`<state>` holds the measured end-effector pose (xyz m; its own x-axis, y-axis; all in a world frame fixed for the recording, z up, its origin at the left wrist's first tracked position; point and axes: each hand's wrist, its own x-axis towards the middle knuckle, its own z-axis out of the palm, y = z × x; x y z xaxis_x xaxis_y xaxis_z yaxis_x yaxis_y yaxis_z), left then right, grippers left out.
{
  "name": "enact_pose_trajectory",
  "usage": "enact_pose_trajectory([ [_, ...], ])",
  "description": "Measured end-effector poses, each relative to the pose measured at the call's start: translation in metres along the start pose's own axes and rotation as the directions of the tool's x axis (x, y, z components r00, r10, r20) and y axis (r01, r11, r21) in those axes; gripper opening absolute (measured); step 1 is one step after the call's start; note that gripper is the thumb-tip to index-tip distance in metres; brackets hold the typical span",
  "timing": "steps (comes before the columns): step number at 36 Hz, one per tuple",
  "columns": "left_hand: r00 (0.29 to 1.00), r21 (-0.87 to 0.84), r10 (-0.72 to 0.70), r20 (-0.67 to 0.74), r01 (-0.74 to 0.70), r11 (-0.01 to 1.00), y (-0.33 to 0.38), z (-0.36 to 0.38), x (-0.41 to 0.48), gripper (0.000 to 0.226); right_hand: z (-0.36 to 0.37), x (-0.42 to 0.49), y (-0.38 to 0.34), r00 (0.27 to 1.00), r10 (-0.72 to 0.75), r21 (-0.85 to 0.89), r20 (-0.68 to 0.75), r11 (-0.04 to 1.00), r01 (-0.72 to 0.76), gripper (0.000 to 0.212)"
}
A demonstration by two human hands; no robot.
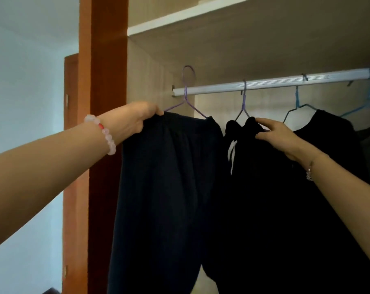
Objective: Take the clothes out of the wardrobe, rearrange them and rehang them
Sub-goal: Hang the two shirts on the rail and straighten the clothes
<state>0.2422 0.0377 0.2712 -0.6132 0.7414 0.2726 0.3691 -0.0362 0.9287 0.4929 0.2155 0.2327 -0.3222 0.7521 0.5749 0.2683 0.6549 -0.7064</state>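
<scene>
My left hand [137, 120] pinches the navy trousers' [165, 187] waistband, their hanger's [187, 98] hook above the rail [275, 82]. My right hand [281, 136] pinches black trousers [264, 198] hanging there.

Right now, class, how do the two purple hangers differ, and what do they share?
The left purple hanger has its hook above the rail, unhooked; the right purple hanger hooks over it. The left purple hanger carries navy trousers spread wide, gripped by the left hand; the right purple hanger carries a bunched black garment with a white drawstring, pinched by the right hand. Both are thin purple wire holding dark clothes.
</scene>
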Motion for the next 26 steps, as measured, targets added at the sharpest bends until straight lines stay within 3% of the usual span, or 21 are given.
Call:
enact_pose_trajectory([
  [5, 0.999, -0.029, 0.032, -0.01, -0.032, 0.999, 0.019, 0.019, 0.038, 0.02, 0.0, 0.0, 0.006, 0.999, 0.025, -0.001, 0.044, 1.0, -0.025, 0.052],
  [8, 0.998, -0.026, 0.068, -0.01, -0.068, 0.997, 0.027, 0.031, 0.058, 0.01, 0.001, 0.001, 0.01, 0.998, -0.004, -0.043, 0.064, 0.999, 0.007, 0.048],
  [13, 0.986, -0.055, 0.165, -0.035, -0.166, 0.985, 0.028, 0.059, 0.09, 0.033, 0.006, 0.005, 0.013, 0.997, -0.028, -0.112, 0.072, 0.993, 0.036, 0.052],
  [17, 0.972, -0.04, 0.223, -0.074, -0.226, 0.973, 0.023, 0.08, 0.11, 0.036, 0.008, 0.008, 0.018, 0.997, -0.026, -0.169, 0.075, 0.985, 0.038, 0.056],
  [23, 0.977, 0.034, 0.207, -0.047, -0.206, 0.978, 0.008, 0.087, 0.133, 0.03, 0.013, 0.008, 0.023, 0.999, -0.021, -0.161, 0.043, 0.987, 0.028, 0.058],
  [26, 0.984, 0.078, 0.173, 0.044, -0.176, 0.981, -0.008, 0.085, 0.137, 0.033, 0.016, 0.006, 0.023, 0.999, -0.017, -0.109, 0.034, 0.994, 0.02, 0.055],
])
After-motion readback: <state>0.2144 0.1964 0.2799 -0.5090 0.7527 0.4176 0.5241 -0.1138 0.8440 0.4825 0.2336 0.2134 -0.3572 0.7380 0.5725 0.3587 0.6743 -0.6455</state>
